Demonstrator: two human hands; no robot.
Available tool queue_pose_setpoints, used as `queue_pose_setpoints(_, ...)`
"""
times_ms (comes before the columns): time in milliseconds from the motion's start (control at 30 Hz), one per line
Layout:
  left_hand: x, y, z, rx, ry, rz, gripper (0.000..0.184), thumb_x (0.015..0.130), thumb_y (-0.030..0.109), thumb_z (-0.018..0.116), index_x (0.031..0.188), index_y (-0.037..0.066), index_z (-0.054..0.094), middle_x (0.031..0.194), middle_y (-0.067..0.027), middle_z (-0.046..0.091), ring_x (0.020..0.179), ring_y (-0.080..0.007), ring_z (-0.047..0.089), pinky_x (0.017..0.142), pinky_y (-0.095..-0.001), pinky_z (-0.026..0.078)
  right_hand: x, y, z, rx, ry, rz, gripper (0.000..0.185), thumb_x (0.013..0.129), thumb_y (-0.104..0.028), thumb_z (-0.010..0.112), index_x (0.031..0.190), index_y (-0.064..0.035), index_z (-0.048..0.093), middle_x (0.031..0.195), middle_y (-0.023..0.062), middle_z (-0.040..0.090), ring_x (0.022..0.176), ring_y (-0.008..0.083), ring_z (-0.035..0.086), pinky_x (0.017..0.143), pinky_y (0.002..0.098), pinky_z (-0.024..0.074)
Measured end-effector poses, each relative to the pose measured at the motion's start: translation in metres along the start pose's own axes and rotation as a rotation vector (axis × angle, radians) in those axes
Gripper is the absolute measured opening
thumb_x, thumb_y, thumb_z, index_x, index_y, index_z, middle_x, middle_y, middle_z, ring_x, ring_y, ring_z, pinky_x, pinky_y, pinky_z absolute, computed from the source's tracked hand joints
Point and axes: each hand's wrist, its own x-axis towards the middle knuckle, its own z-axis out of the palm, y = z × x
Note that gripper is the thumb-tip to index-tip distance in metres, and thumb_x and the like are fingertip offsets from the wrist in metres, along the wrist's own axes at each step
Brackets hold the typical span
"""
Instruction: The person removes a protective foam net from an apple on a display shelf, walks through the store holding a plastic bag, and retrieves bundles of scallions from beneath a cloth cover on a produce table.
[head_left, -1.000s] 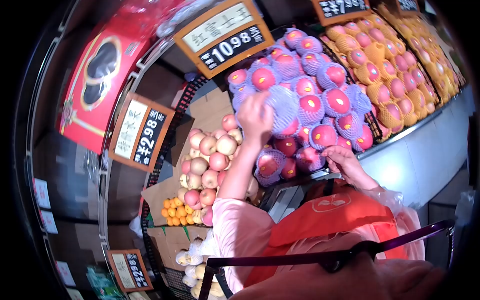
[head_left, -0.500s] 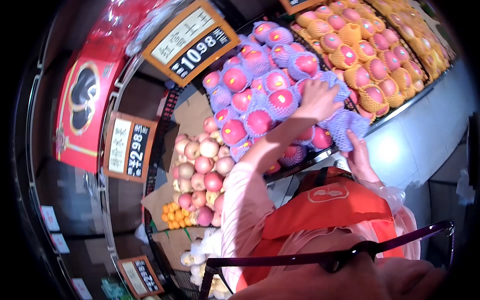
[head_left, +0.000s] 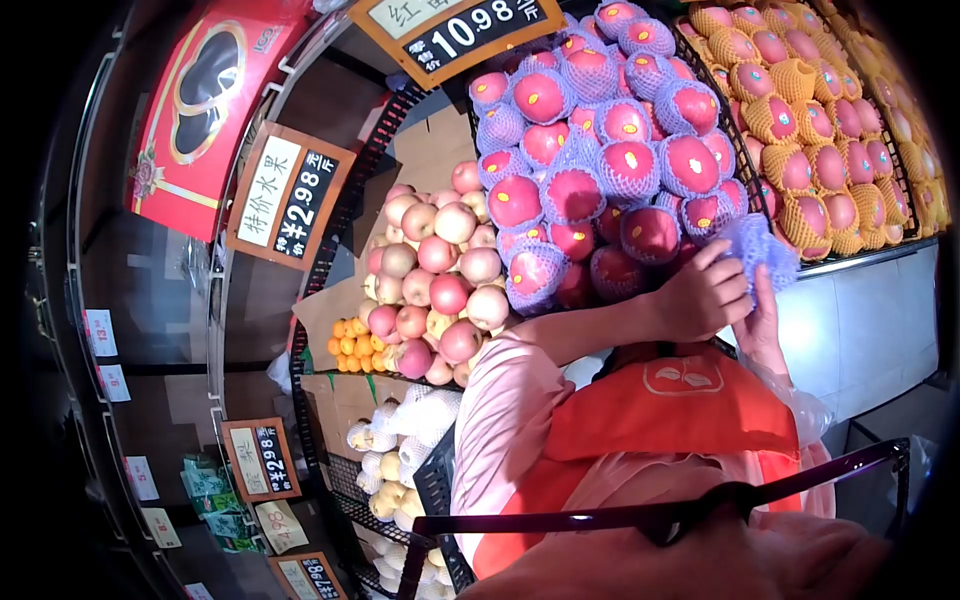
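My left hand (head_left: 704, 292) is closed, its curled fingers against a bunched purple foam net (head_left: 762, 252) at the right end of the apple display. My right hand (head_left: 762, 328) grips the same net from below, thumb and fingers around it. Whether an apple is inside the net cannot be seen. Just beyond my hands lie red apples (head_left: 652, 232) in purple foam nets, piled up, many with a yellow sticker. My left forearm passes over the pile's near edge.
Yellow-netted apples (head_left: 795, 165) fill the crates to the right. Loose apples (head_left: 437, 253), small orange fruits (head_left: 356, 345) and white-netted fruit (head_left: 390, 465) lie left. Price signs (head_left: 290, 195) line the rack beside a red gift box (head_left: 205, 115). Tiled floor (head_left: 865, 320) shows at right.
My left hand has drawn back from the apple pile towards my body and now meets my right hand at the purple foam net. The view has shifted, with the display higher and further right.
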Motion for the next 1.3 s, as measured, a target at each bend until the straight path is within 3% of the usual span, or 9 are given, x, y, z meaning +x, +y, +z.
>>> queue_pose_setpoints(133,-0.041,0.012,-0.028,-0.080,-0.002,-0.155,0.027,0.073,0.018,0.064,0.098,0.009,0.058,0.105,-0.0065,0.053,0.100,-0.0246,0.051,0.095,-0.0477,0.035,-0.005,0.002,0.037,-0.161,0.042,-0.002,0.036,0.089,-0.026,0.056,0.117,-0.0035,0.048,0.098,0.0022,0.058,0.084,0.0109,0.057,0.069,0.0238,0.0467)
queue_pose_setpoints(200,-0.064,0.001,-0.043,0.048,-0.014,-0.253,0.030,0.073,0.018,0.065,0.100,0.009,0.058,0.109,-0.0077,0.052,0.103,-0.0263,0.050,0.095,-0.0482,0.035,0.006,0.006,0.031,-0.234,0.030,0.033,0.036,0.088,-0.025,0.058,0.117,-0.0052,0.048,0.091,0.0004,0.059,0.069,0.0080,0.057,0.053,0.0221,0.0430)
queue_pose_setpoints(333,-0.095,-0.040,-0.088,0.372,0.054,-0.537,0.038,0.072,0.019,0.068,0.107,0.009,0.057,0.119,-0.0105,0.049,0.111,-0.0310,0.045,0.095,-0.0472,0.034,0.009,0.015,0.037,-0.321,-0.004,0.025,0.036,0.084,-0.032,0.061,0.110,-0.0088,0.052,0.087,-0.0011,0.060,0.066,0.0074,0.053,0.049,0.0225,0.0362)
queue_pose_setpoints(533,-0.138,-0.138,-0.142,0.262,0.179,-0.922,0.038,0.073,0.013,0.063,0.111,0.008,0.060,0.093,-0.0141,0.063,0.086,-0.0322,0.060,0.078,-0.0400,0.047,0.000,0.031,0.046,-0.395,0.009,0.041,0.042,0.084,-0.034,0.062,0.114,-0.0093,0.048,0.086,-0.0007,0.057,0.067,0.0078,0.053,0.047,0.0225,0.0363)
queue_pose_setpoints(667,-0.155,-0.214,-0.151,0.401,-0.257,-0.757,0.038,0.079,0.007,0.051,0.116,0.017,0.059,0.094,-0.0133,0.063,0.085,-0.0316,0.061,0.072,-0.0416,0.048,-0.010,0.034,0.055,-0.440,0.025,0.004,0.045,0.083,-0.034,0.062,0.116,-0.0087,0.046,0.089,0.0007,0.057,0.066,0.0082,0.052,0.046,0.0226,0.0357)
queue_pose_setpoints(800,-0.139,-0.238,-0.156,0.512,-0.624,-0.586,0.048,0.084,0.005,0.043,0.122,0.034,0.053,0.087,-0.0119,0.062,0.082,-0.0295,0.062,0.069,-0.0407,0.048,-0.014,0.033,0.042,-0.394,0.088,-0.027,0.049,0.084,-0.027,0.063,0.123,-0.0048,0.043,0.100,0.0043,0.057,0.083,0.0129,0.055,0.066,0.0264,0.0445)
queue_pose_setpoints(867,-0.148,-0.256,-0.151,0.587,-0.832,-0.478,0.058,0.085,0.007,0.042,0.129,0.047,0.041,0.082,-0.0115,0.061,0.075,-0.0275,0.063,0.064,-0.0374,0.048,-0.017,0.032,0.041,-0.398,0.111,-0.029,0.049,0.084,-0.028,0.063,0.123,-0.0049,0.043,0.100,0.0044,0.057,0.082,0.0126,0.056,0.065,0.0260,0.0445)
queue_pose_setpoints(1033,-0.153,-0.261,-0.154,0.679,-0.909,-0.381,0.062,0.086,0.009,0.042,0.132,0.049,0.033,0.075,-0.0100,0.061,0.066,-0.0243,0.064,0.053,-0.0351,0.048,-0.023,0.036,0.048,-0.430,0.167,-0.079,0.044,0.084,-0.032,0.061,0.116,-0.0069,0.045,0.089,0.0019,0.057,0.063,0.0087,0.050,0.044,0.0223,0.0341)
queue_pose_setpoints(1300,-0.144,-0.254,-0.157,0.643,-0.754,-0.462,0.046,0.086,0.018,0.048,0.129,0.037,0.044,0.083,-0.0123,0.063,0.078,-0.0261,0.064,0.065,-0.0381,0.049,-0.024,0.043,0.065,-0.423,0.141,-0.049,0.047,0.083,-0.033,0.063,0.119,-0.0082,0.045,0.093,0.0012,0.056,0.070,0.0093,0.052,0.049,0.0237,0.0372)
